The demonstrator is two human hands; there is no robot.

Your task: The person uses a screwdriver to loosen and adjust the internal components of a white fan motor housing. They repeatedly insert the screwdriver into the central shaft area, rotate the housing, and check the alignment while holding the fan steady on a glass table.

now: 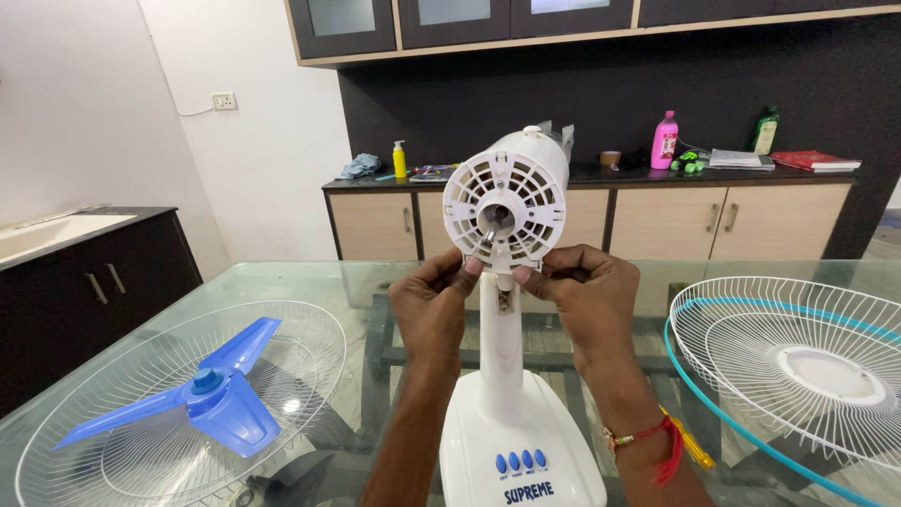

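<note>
1. The white fan body (508, 376) stands upright on the glass table (310, 282), in the middle and close to the person. Its round motor housing (507, 200) faces the camera, with a bare metal shaft (489, 235) at the centre of the vented front.
2. The left hand (430, 302) touches the lower left edge of the motor housing – the thumb and fingers are pinched together at the rim. I cannot tell if something small is between them.
3. The right hand (584, 299) is at the lower right edge, its fingers curled together just beside the neck of the fan body. What they clamp, if anything, is hidden.
4. On the base of the fan body there is a row of blue buttons (520, 461).
5. To the left on the table lies a white wire guard (310, 324), and the blue three-blade propeller (202, 394) rests inside it.
6. To the right lies a second wire guard (798, 357) with a teal rim – well apart from the hands.
7. Behind, a dark counter (610, 176) carries a pink bottle (664, 141) and a yellow bottle (400, 160).
</note>
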